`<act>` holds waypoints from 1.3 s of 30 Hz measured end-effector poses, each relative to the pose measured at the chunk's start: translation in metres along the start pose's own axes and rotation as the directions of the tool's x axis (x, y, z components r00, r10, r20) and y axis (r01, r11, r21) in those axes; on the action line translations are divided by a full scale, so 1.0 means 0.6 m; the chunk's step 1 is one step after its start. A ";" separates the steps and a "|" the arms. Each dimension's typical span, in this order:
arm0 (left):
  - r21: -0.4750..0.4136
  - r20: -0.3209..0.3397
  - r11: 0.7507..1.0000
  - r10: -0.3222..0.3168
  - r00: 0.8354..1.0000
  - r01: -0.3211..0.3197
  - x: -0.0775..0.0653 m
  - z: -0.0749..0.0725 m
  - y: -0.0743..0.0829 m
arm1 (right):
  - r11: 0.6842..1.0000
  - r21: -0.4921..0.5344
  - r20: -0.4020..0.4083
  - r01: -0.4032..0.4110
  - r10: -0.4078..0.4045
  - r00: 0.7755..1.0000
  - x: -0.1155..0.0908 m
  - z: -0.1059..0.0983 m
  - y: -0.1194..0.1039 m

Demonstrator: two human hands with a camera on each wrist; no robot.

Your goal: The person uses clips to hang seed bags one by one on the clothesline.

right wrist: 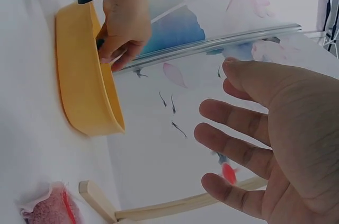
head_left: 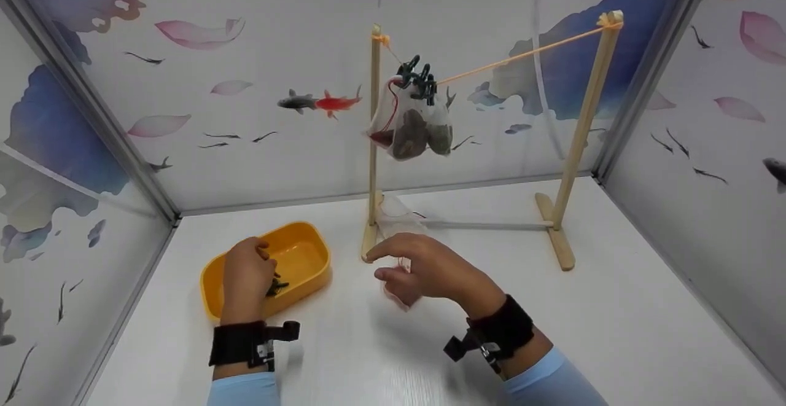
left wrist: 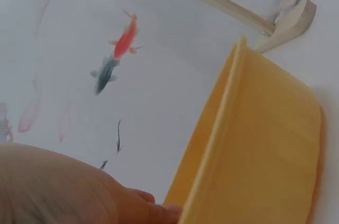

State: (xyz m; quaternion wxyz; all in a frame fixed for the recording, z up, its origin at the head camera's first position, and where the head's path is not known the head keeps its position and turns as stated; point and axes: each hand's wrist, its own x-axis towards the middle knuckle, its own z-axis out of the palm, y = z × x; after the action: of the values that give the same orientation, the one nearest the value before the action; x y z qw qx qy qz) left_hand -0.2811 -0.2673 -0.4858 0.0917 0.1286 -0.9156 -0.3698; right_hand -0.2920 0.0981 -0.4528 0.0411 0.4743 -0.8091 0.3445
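My left hand (head_left: 249, 271) reaches into a yellow tray (head_left: 310, 271), its fingers bent down inside. Dark clips (head_left: 276, 284) lie in the tray beside the hand. Part of its grasp is hidden, and I cannot tell whether it pinches a clip. My right hand (head_left: 427, 268) hovers palm-in over the table, fingers spread and slightly bent, with nothing in the palm in the right wrist view. Partly under it in the head view lies a mesh drawstring bag (right wrist: 53, 208) with reddish contents and a red string.
A wooden rack (head_left: 580, 129) stands behind, an orange cord (head_left: 522, 57) strung between its posts. Several filled pouches (head_left: 410, 136) hang from the cord by dark clips (head_left: 422, 80). Another pale pouch (head_left: 396, 212) lies at the rack's left foot. Patterned walls enclose the white table.
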 end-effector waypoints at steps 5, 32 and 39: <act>-0.284 -0.087 0.958 0.022 0.996 -0.046 -0.009 0.003 0.065 | 0.998 -0.057 -0.053 -0.039 0.036 0.998 0.000 -0.008 0.004; -0.851 0.042 0.523 0.165 0.985 -0.052 -0.098 0.145 0.253 | 0.987 -0.160 -0.338 -0.009 -0.046 0.940 -0.011 -0.038 0.014; -0.877 0.092 0.480 0.160 0.983 0.004 -0.094 0.151 0.252 | 0.982 -0.187 -0.351 -0.029 -0.039 0.936 -0.012 -0.044 0.019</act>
State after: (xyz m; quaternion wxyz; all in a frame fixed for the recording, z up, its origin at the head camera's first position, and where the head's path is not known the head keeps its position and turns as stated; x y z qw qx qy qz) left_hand -0.2768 -0.0863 -0.4482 0.0867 -0.0080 -0.6098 -0.7877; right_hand -0.3040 0.1228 -0.4419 0.2315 0.4007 -0.8164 0.3455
